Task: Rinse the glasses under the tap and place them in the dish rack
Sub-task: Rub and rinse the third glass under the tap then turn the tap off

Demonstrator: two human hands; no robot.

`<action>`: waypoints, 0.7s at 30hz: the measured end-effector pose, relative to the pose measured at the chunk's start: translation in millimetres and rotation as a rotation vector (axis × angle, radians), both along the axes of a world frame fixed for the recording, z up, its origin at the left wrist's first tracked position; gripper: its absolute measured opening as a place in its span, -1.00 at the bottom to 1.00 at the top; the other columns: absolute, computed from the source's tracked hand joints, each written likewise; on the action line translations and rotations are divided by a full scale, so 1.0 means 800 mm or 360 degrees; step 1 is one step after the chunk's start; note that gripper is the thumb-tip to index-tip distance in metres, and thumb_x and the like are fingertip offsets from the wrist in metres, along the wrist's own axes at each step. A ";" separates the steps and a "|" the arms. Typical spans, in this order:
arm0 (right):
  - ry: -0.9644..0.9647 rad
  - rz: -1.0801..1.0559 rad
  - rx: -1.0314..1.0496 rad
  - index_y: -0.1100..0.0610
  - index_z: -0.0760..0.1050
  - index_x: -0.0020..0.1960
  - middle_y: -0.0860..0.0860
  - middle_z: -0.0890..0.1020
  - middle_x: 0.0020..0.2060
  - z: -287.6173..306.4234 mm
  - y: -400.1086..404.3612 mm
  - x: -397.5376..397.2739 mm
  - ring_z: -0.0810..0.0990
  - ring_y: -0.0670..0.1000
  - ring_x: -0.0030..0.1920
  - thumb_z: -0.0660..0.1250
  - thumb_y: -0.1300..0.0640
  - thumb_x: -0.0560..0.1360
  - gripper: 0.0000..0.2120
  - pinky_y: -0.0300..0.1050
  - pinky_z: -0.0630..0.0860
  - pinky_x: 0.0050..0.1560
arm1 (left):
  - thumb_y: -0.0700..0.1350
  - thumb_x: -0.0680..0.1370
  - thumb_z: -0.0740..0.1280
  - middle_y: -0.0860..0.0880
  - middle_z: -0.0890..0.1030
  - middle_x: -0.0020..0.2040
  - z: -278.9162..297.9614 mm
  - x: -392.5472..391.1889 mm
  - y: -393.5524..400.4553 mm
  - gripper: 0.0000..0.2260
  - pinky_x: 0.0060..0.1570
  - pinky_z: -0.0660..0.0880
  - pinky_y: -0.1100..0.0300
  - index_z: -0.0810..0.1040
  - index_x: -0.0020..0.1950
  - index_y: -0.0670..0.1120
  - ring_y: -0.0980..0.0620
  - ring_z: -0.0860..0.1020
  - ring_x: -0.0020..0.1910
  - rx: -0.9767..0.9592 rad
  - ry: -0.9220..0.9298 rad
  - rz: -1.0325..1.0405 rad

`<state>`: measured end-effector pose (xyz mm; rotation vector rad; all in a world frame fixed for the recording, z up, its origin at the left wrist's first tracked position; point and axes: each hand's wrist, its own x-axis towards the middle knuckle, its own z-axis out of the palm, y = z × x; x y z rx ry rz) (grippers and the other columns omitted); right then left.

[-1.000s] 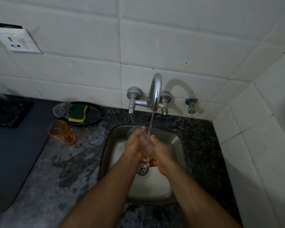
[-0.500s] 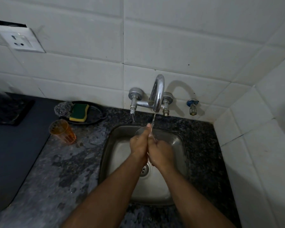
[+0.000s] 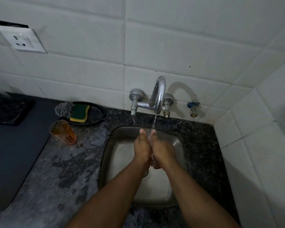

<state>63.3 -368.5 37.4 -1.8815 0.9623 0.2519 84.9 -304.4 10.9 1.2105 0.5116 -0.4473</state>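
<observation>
My left hand and my right hand are pressed together around a clear glass over the steel sink. Only the glass's rim shows between my thumbs; the rest is hidden by my palms. Water runs from the chrome tap in a thin stream onto the rim. An orange tumbler stands upright on the granite counter to the left of the sink, apart from my hands.
A black dish with a green-yellow sponge and a steel scrubber sits behind the tumbler. A dark mat lies at far left. A small blue-handled valve is on the tiled wall right of the tap.
My hands have closed round the glass from both sides, turning it upright with its rim under the stream. The tumbler has not moved.
</observation>
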 end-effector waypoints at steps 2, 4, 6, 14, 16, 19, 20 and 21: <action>-0.0009 -0.0020 0.0001 0.06 0.65 -0.12 0.11 0.73 -0.14 -0.005 -0.001 0.003 0.72 0.14 -0.12 -0.05 -0.45 0.62 -0.28 0.14 0.67 0.05 | 0.14 0.75 0.09 -0.12 0.72 -0.23 -0.001 0.002 0.004 -0.48 -0.15 0.59 0.09 0.65 -0.07 -0.19 -0.09 0.71 -0.18 -0.0026 0.0099 0.0089; 0.0121 -0.0177 0.0350 0.07 0.69 0.04 0.13 0.76 -0.07 -0.019 -0.006 0.006 0.73 0.17 -0.04 -0.01 -0.50 0.54 -0.24 0.17 0.63 0.17 | 0.10 0.76 0.08 -0.21 0.75 -0.08 -0.004 0.003 0.007 -0.51 -0.16 0.61 0.10 0.66 0.06 -0.21 -0.13 0.73 -0.10 -0.0031 0.0208 0.0135; 0.0149 -0.0276 0.0590 0.00 0.73 0.06 0.09 0.78 -0.11 -0.056 -0.017 0.010 0.75 0.20 -0.02 0.01 -0.65 0.30 -0.11 0.24 0.62 0.18 | 0.08 0.76 0.09 -0.25 0.75 -0.03 -0.003 0.002 0.009 -0.52 -0.12 0.62 0.09 0.67 0.09 -0.22 -0.14 0.73 -0.07 -0.0016 0.0237 0.0114; -0.0265 -0.0079 -0.0353 0.10 0.54 -0.29 0.01 0.60 -0.37 -0.003 0.008 0.009 0.60 0.05 -0.29 -0.10 -0.20 0.75 -0.33 -0.12 0.44 -0.28 | 0.02 0.78 0.08 -0.06 0.71 -0.28 0.012 -0.003 -0.001 -0.51 -0.13 0.59 0.10 0.66 -0.12 -0.18 -0.04 0.69 -0.24 -0.0023 -0.0034 0.0012; -0.0217 -0.0235 -0.0181 0.14 0.58 -0.24 0.08 0.64 -0.32 -0.015 -0.002 0.014 0.63 0.09 -0.27 -0.07 -0.14 0.76 -0.36 -0.08 0.57 -0.19 | -0.01 0.77 0.10 -0.20 0.76 -0.10 0.005 -0.002 0.002 -0.54 -0.06 0.64 0.05 0.70 0.03 -0.25 -0.14 0.73 -0.10 -0.0018 0.0068 0.0056; -0.0096 -0.0292 0.0130 0.11 0.67 -0.06 0.11 0.74 -0.16 -0.027 -0.008 0.014 0.72 0.13 -0.13 -0.03 -0.28 0.71 -0.36 0.12 0.68 0.05 | 0.00 0.75 0.14 -0.20 0.76 -0.08 0.003 -0.001 0.010 -0.58 -0.11 0.63 0.07 0.72 0.07 -0.19 -0.13 0.73 -0.10 0.0020 0.0271 0.0015; -0.0101 -0.0213 0.0172 0.07 0.68 -0.06 0.09 0.75 -0.16 -0.026 -0.006 0.012 0.73 0.12 -0.12 -0.03 -0.36 0.67 -0.32 0.11 0.68 0.05 | 0.03 0.74 0.15 -0.18 0.77 -0.08 0.004 0.001 0.010 -0.58 -0.10 0.62 0.07 0.72 0.07 -0.18 -0.13 0.73 -0.08 0.0018 0.0314 -0.0023; -0.0122 -0.0115 0.0185 0.04 0.70 -0.08 0.07 0.76 -0.18 -0.023 -0.001 0.010 0.74 0.11 -0.13 -0.02 -0.44 0.63 -0.30 0.09 0.68 0.02 | 0.05 0.73 0.15 -0.19 0.76 -0.06 0.006 0.004 0.010 -0.58 -0.09 0.62 0.06 0.72 0.08 -0.17 -0.14 0.73 -0.06 0.0007 0.0364 -0.0046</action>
